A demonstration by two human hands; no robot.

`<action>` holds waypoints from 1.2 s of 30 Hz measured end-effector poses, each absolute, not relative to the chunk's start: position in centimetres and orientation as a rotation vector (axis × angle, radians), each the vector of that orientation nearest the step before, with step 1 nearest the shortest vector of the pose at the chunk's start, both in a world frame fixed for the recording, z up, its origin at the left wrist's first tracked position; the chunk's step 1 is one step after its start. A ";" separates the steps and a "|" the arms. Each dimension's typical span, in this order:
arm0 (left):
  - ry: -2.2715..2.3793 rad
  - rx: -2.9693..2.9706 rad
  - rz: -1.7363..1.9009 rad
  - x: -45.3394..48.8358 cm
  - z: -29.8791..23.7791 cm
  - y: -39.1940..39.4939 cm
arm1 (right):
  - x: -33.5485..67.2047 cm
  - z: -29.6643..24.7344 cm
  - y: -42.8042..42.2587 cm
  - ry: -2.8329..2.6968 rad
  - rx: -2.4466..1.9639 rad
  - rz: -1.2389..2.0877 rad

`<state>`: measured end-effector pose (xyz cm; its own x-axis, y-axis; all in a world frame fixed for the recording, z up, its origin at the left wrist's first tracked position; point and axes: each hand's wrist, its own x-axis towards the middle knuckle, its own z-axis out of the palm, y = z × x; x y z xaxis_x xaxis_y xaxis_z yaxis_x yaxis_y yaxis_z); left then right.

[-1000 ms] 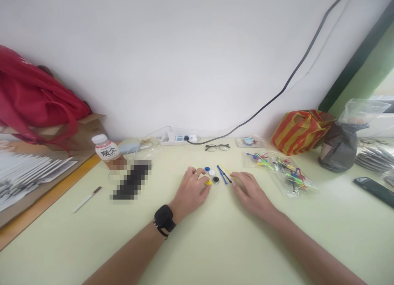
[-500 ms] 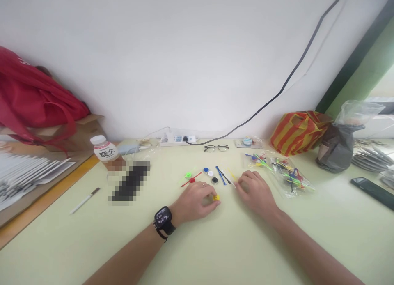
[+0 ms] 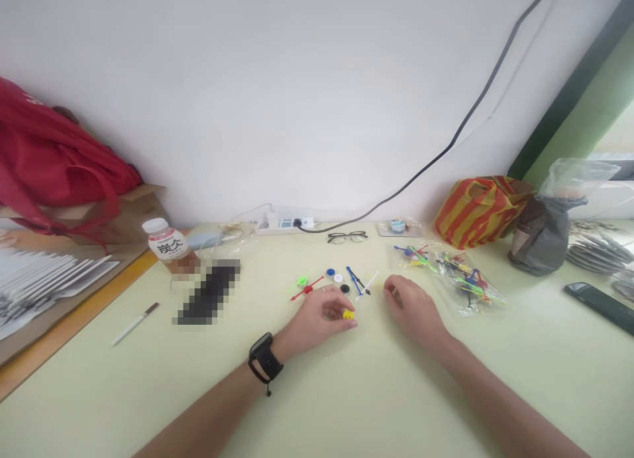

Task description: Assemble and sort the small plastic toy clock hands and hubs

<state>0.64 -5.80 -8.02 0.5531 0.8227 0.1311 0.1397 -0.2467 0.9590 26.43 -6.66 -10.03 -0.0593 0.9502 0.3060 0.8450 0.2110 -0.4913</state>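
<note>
Open tabletop (image 3: pixel 372 342) separates left hand (image 3: pixel 319 318), pinching yellow disc (image 3: pixel 349 315), from right hand (image 3: pixel 415 307).

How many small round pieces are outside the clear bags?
6: green piece, red piece, blue piece, white piece, black piece beyond the left hand; yellow piece in its grasp. Others may be hidden.

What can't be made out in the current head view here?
All in the head view:
- Right hand: its own curl hides whether it grips the thin yellow piece.
- Yellow round part: partly covered by the left hand holding it.
- Dark item: pixelation hides what it is.
- Red bag: cut off by the left edge.
- Bagged coloured parts: too small and overlapping to count.
</note>
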 end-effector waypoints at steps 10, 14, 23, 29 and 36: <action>0.828 1.450 0.742 0.8 -7.8 -5.5 | 25.6 -10.3 -6.6 -1.675 -1.504 0.518; 0.824 1.462 0.745 1.0 -8.0 -5.6 | 25.8 -10.1 -6.3 -1.595 -1.475 0.544; 1.084 1.339 1.143 0.9 -7.9 -4.4 | 23.1 -8.2 -9.4 -2.169 -1.099 0.692; 1.038 1.366 1.067 0.8 -8.2 -4.4 | 23.8 -8.7 -9.0 -2.203 -1.247 0.509; 0.946 1.430 0.983 0.6 -8.5 -4.6 | 24.5 -9.1 -7.7 -1.950 -1.325 0.516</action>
